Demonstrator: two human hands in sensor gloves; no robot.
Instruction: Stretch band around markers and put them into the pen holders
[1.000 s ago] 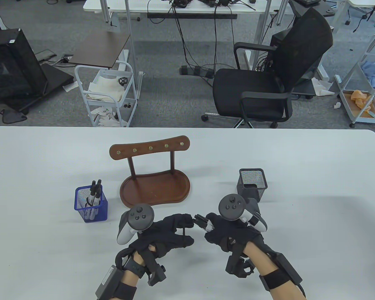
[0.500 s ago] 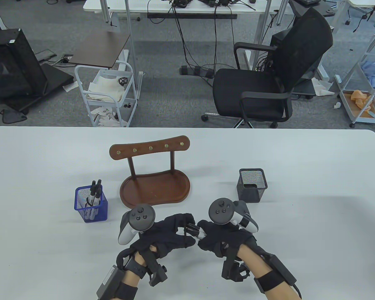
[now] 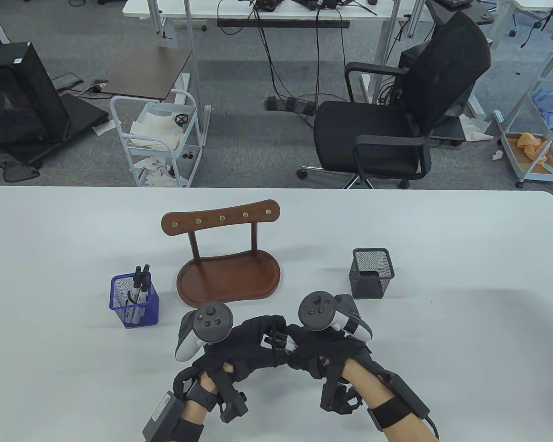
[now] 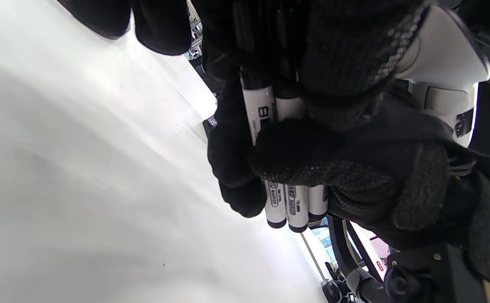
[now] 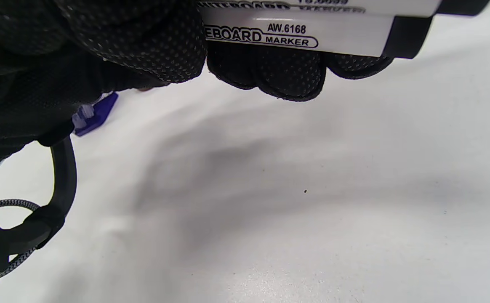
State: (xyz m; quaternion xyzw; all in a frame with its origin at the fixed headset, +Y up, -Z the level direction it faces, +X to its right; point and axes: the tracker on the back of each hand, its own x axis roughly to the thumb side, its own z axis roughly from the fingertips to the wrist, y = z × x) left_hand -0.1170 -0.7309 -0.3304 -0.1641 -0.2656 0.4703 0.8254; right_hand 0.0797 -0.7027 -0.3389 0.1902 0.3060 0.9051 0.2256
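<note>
A bundle of white-barrelled whiteboard markers (image 3: 279,341) (image 4: 289,202) (image 5: 295,35) hangs just above the table between my hands. My right hand (image 3: 299,344) (image 5: 266,71) grips the barrels, fingers wrapped round them. My left hand (image 3: 269,330) meets the bundle's black cap end, its fingertips curled and pinching a thin black band (image 3: 266,340) there; the band is mostly hidden by the gloves. The blue mesh pen holder (image 3: 134,301), with markers standing in it, is at the left. An empty black mesh pen holder (image 3: 372,272) stands at the right.
A brown wooden stand with an oval tray (image 3: 228,277) and a peg rail sits behind my hands, between the two holders. The white table (image 3: 442,350) stretches out on both sides. An office chair and carts stand on the floor beyond the far edge.
My right hand has carried the marker bundle leftward, closing the gap. The cap end now sits among my left fingertips. The band loop that hung below my left fingers no longer shows clearly.
</note>
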